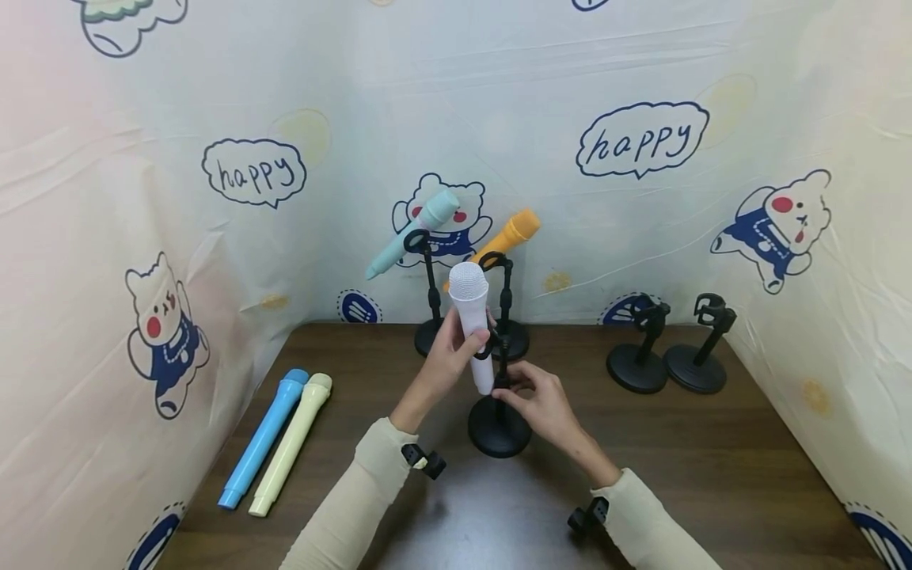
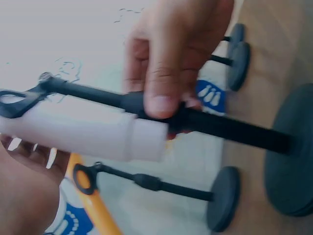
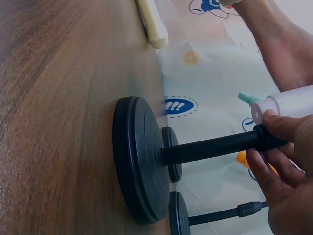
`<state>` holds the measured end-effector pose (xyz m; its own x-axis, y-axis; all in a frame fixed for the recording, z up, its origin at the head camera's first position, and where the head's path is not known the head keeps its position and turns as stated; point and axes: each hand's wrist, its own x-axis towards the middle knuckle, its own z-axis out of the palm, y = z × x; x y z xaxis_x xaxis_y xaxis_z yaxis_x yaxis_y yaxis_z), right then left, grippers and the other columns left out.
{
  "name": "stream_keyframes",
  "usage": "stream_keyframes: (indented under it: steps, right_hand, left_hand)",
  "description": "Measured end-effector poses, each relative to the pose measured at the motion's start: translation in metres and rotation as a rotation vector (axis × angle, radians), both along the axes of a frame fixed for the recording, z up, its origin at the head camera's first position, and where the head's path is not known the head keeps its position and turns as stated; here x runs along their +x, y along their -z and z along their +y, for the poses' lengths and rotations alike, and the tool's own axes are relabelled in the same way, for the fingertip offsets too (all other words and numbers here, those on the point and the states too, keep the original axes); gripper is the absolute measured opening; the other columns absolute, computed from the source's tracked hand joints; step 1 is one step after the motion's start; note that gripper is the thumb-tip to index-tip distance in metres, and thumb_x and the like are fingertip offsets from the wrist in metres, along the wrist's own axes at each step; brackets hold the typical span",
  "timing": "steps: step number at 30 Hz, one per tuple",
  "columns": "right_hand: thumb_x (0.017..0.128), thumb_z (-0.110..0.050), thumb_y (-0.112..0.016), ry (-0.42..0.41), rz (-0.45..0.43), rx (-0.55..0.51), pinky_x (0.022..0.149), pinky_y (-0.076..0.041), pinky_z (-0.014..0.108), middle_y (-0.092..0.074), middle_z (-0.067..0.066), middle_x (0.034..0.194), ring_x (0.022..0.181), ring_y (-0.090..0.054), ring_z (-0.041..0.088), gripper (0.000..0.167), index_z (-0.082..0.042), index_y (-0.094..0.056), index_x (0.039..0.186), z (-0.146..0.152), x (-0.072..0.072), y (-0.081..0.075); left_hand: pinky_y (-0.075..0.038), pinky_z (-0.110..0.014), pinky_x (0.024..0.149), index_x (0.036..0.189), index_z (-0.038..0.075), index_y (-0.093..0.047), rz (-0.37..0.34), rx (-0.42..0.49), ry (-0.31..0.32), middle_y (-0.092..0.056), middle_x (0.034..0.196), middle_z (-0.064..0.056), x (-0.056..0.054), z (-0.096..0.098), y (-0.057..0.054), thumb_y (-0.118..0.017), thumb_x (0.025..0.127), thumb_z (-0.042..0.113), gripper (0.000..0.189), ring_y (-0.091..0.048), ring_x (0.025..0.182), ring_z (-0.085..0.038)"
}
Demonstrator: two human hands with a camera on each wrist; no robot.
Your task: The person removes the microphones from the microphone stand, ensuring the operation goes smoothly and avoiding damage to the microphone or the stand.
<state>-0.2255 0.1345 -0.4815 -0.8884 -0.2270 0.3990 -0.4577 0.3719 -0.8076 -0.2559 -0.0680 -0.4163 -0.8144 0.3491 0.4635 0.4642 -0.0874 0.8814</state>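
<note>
A white microphone [image 1: 470, 305] leans in the clip of a black desktop microphone stand [image 1: 500, 427] at the middle of the table. My left hand [image 1: 450, 352] grips the microphone's body near the clip. Lower down, my right hand [image 1: 537, 396] pinches the collar on the stand's pole, as the left wrist view shows with the thumb over the black collar [image 2: 134, 104]. The stand's round base [image 3: 139, 161] rests on the wooden table.
Behind are a teal microphone [image 1: 413, 233] and an orange microphone [image 1: 514, 231], each on a black stand. Two shorter stands [image 1: 636, 368] with bare clips stand at the back right. On the left lie a blue microphone [image 1: 264, 439] and a cream microphone [image 1: 290, 443].
</note>
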Motion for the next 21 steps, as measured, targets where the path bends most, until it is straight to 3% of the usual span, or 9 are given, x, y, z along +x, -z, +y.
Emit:
stream_keyframes:
  steps: [3, 7, 10, 17, 21]
  right_hand:
    - [0.088, -0.007, -0.087, 0.003, -0.016, 0.003, 0.086, -0.066, 0.045, -0.078, 0.011, 0.11, 0.096, -0.077, 0.024, 0.028, -0.007, -0.073, 0.113, 0.0, 0.0, 0.0]
    - [0.089, -0.009, -0.086, 0.001, -0.052, 0.013, 0.089, -0.065, 0.044, -0.078, 0.009, 0.111, 0.098, -0.076, 0.022, 0.028, -0.008, -0.073, 0.114, 0.001, -0.001, -0.002]
    - [0.09, -0.01, -0.086, -0.008, -0.082, 0.027, 0.091, -0.065, 0.045, -0.078, 0.009, 0.111, 0.099, -0.076, 0.021, 0.028, -0.009, -0.072, 0.114, 0.001, 0.0, -0.005]
    - [0.092, -0.012, -0.085, -0.045, -0.085, 0.094, 0.091, -0.064, 0.047, -0.078, 0.008, 0.109, 0.099, -0.075, 0.021, 0.029, -0.008, -0.072, 0.117, 0.004, -0.001, -0.014]
    - [0.094, -0.014, -0.083, -0.064, -0.05, 0.112, 0.091, -0.065, 0.042, -0.078, 0.008, 0.11, 0.102, -0.075, 0.022, 0.029, -0.005, -0.073, 0.119, 0.003, -0.002, -0.014]
  left_hand:
    - [-0.045, -0.055, 0.118, 0.158, 0.007, -0.033, 0.016, -0.014, -0.006, -0.051, 0.142, -0.034, -0.002, -0.005, -0.009, -0.061, 0.108, 0.038, 0.065, -0.056, 0.13, -0.032]
    - [-0.043, -0.058, 0.122, 0.163, 0.009, -0.03, -0.003, -0.038, -0.042, -0.051, 0.154, -0.024, -0.001, -0.012, -0.02, -0.067, 0.102, 0.057, 0.086, -0.055, 0.139, -0.039]
    - [-0.04, -0.058, 0.122, 0.165, 0.01, -0.029, -0.008, -0.054, -0.061, -0.047, 0.161, -0.018, -0.001, -0.014, -0.027, -0.07, 0.098, 0.06, 0.093, -0.052, 0.143, -0.041]
    - [-0.044, -0.06, 0.12, 0.161, 0.007, -0.041, -0.001, -0.112, -0.124, -0.054, 0.157, -0.017, 0.002, -0.015, -0.04, -0.073, 0.103, 0.018, 0.067, -0.057, 0.14, -0.039]
    - [-0.047, -0.059, 0.118, 0.155, 0.004, -0.05, 0.004, -0.107, -0.165, -0.059, 0.153, -0.018, 0.003, -0.016, -0.045, -0.075, 0.099, 0.008, 0.061, -0.061, 0.137, -0.038]
